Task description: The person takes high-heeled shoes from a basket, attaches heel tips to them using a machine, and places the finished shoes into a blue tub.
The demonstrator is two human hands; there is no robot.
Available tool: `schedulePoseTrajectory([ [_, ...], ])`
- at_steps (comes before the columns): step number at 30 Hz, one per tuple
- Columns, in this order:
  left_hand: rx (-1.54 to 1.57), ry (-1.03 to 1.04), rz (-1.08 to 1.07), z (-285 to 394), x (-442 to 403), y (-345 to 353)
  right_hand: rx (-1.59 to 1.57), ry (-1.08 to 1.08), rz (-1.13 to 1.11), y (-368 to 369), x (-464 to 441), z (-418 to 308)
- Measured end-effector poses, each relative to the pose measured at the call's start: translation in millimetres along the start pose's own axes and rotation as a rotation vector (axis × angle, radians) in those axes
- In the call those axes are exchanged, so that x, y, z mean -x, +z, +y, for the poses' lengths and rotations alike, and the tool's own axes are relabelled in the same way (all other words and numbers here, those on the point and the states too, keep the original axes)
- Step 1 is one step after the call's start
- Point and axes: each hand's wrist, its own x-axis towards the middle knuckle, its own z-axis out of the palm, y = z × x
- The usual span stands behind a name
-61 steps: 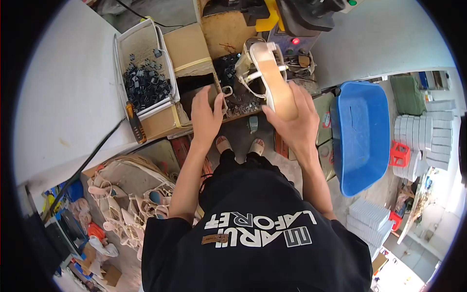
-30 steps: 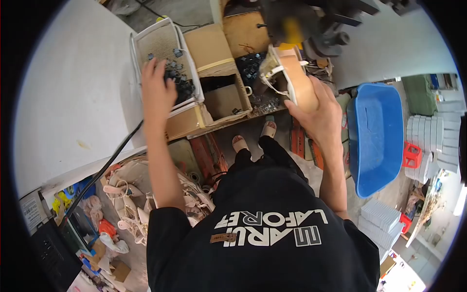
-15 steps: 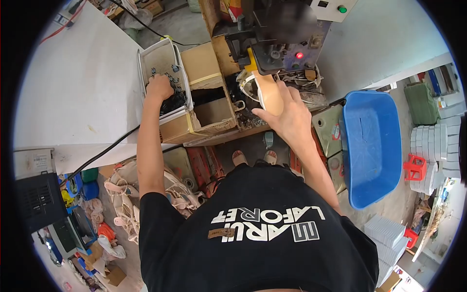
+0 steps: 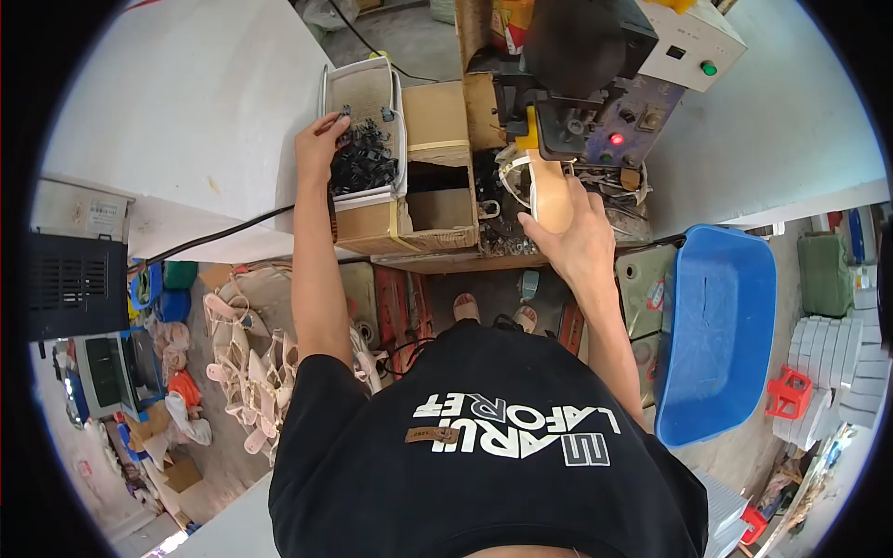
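1. Currently, I read the sandal (image 4: 551, 201) as lying under the right hand (image 4: 584, 237), the nearer hand; its long axis runs away from the wearer, far end at the machine (image 4: 642, 126), near or against the yellow piece (image 4: 531, 132). I cannot confirm contact.
2. Right hand: half spread, thumb on the sole's left edge, fingers along its right edge, holding the sandal.
3. Left hand (image 4: 319, 149): fingers bent, tips bunched at the left side of the white box (image 4: 365, 86). I cannot tell whether a clip is pinched.
4. From the left hand, the sandal lies to the right, beyond the white box and the cardboard box (image 4: 435, 119).
5. White box: holds a heap of black clips (image 4: 365, 166) toward its near end.
6. Cardboard box: stands just right of the white box; its interior is too dark for me to read fully.
7. Blue tub (image 4: 716, 363): stands right of the right arm, well apart from the sandal.
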Motion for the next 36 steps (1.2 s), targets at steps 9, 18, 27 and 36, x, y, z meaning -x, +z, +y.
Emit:
schedulePoseTrajectory([
  [9,1.390,-0.441,-0.086,2,-3,6,0.040,0.010,0.024,2,2,-6],
  [18,1.731,-0.378,0.013,-16,-18,22,0.041,0.034,0.012,3,2,-9],
  [27,1.438,-0.676,-0.711,-28,76,70,-0.018,0.083,-0.079,-3,8,7],
  [36,1.173,-0.738,-0.488,-38,160,109,-0.775,0.358,0.206,-83,151,101],
])
